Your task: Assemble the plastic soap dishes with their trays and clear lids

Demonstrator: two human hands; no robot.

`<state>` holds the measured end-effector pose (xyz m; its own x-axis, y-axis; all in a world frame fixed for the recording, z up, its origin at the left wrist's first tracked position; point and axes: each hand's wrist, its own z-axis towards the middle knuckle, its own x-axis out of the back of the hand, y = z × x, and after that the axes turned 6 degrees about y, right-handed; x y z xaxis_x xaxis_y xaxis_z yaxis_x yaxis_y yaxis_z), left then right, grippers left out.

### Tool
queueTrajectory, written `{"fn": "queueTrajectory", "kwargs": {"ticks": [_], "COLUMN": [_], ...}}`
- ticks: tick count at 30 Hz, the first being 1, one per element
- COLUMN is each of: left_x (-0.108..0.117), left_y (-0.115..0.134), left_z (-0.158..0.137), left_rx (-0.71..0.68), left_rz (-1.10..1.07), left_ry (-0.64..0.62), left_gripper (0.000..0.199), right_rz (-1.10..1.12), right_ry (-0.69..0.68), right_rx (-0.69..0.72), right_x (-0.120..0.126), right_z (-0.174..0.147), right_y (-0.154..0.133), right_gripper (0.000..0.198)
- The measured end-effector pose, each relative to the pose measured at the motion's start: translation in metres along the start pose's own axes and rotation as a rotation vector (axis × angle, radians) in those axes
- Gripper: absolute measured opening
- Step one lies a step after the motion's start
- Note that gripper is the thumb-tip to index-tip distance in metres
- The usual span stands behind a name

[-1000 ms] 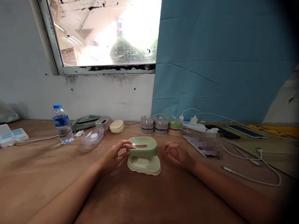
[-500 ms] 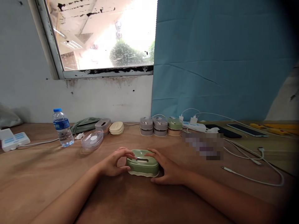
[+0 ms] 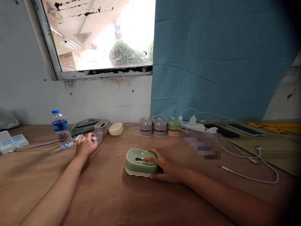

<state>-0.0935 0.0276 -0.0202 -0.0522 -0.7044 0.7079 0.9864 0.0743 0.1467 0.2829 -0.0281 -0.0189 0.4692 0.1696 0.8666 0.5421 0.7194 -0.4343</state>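
Note:
A green oval box with a slot in its top and a wavy cream rim along its bottom stands on the wooden table. My right hand grips its right end, fingers over the top and thumb low at the front edge. Farther back on the left, my left hand is curled over a clear plastic lid, which it partly covers. Its fingertips rest on the lid; the thumb is hidden.
Near the wall stand a grey slotted box, stacked cream pieces, and two grey boxes beside a green-topped box. A water bottle is at left. Phones, a power strip and white cables lie right.
My left hand has left the green box and moved back and left to the clear lid. My right hand stays on the green box. The view has shifted slightly.

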Motion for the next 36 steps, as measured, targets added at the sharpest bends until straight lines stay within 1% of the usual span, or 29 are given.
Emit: {"fn": "queueTrajectory", "kwargs": {"ticks": [3, 9, 14, 24, 27, 31, 36], "left_x": [0.0011, 0.0019, 0.0035, 0.0019, 0.0002, -0.0022, -0.0028], "left_y": [0.0021, 0.0031, 0.0030, 0.0011, 0.0008, -0.0004, -0.0001], "left_z": [-0.0005, 0.0018, 0.0019, 0.0018, 0.0020, 0.0019, 0.0020], "left_rx": [0.028, 0.092, 0.129, 0.250, 0.260, 0.259, 0.247], "left_rz": [-0.014, -0.078, -0.135, -0.275, -0.288, -0.298, -0.339], "left_ry": [-0.042, -0.060, -0.061, -0.014, -0.001, 0.024, 0.122], "left_gripper": [0.032, 0.031, 0.030, 0.032, 0.032, 0.029, 0.027], "right_rz": [-0.004, 0.008, -0.008, -0.050, -0.067, -0.066, -0.052], "right_ry": [0.014, 0.071, 0.091, 0.083, 0.052, -0.008, -0.009], "right_rx": [0.007, 0.030, 0.041, 0.101, 0.110, 0.087, 0.097], "right_x": [-0.0010, -0.0048, -0.0065, -0.0056, -0.0044, -0.0026, -0.0022], "right_z": [0.0004, 0.0001, -0.0007, -0.0003, -0.0007, -0.0010, -0.0005], "right_y": [0.0013, 0.0032, 0.0021, 0.0013, -0.0003, -0.0022, -0.0018], "right_gripper": [0.057, 0.053, 0.052, 0.042, 0.041, 0.045, 0.044]}}
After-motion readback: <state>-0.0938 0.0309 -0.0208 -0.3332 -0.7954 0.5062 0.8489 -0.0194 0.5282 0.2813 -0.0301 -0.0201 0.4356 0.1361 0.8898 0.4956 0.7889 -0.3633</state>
